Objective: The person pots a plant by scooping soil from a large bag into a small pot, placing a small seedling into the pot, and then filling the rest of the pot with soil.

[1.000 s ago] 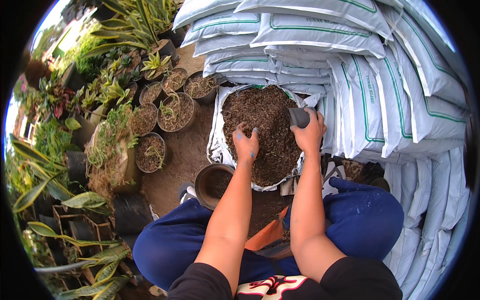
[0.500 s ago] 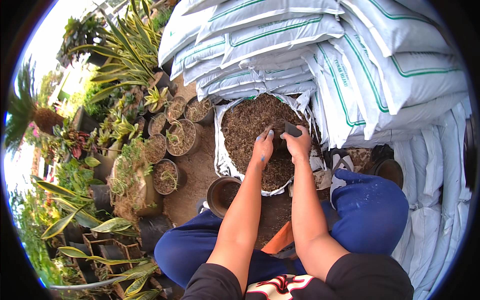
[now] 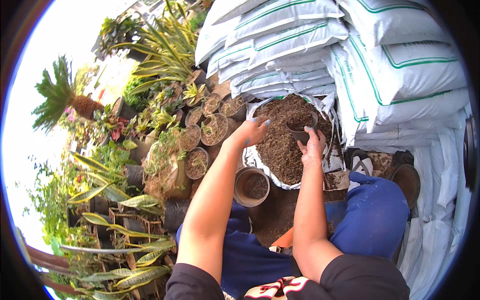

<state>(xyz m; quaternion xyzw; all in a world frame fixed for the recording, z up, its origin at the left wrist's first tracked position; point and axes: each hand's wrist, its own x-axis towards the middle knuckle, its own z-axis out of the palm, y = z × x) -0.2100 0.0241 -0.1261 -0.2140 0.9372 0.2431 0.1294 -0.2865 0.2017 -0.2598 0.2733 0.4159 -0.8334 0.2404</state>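
Note:
An open white sack (image 3: 260,167) of brown, crumbly potting soil (image 3: 278,157) stands in front of me. My right hand (image 3: 313,144) holds a small black plant pot (image 3: 299,135) just above the soil, thumb at its rim and fingers along its side. Dark soil shows inside the pot. Off to the left, my left hand (image 3: 252,131) hovers over the sack's edge, holding nothing, fingers stretched toward the soil. Blue smudges mark its fingertips and wrist. Between my forearms and below the sack sits a larger pot (image 3: 240,188) with some soil at its bottom.
White filled sacks (image 3: 295,37) with green stripes are piled high behind and to the right. Several potted plants (image 3: 215,129) crowd the left side. Another dark pot (image 3: 406,182) lies by my right knee. An orange object (image 3: 285,239) is between my legs.
My left hand has moved away from the pot, to the left. The right hand has tilted the pot so its opening shows, with soil in it. The view has shifted left.

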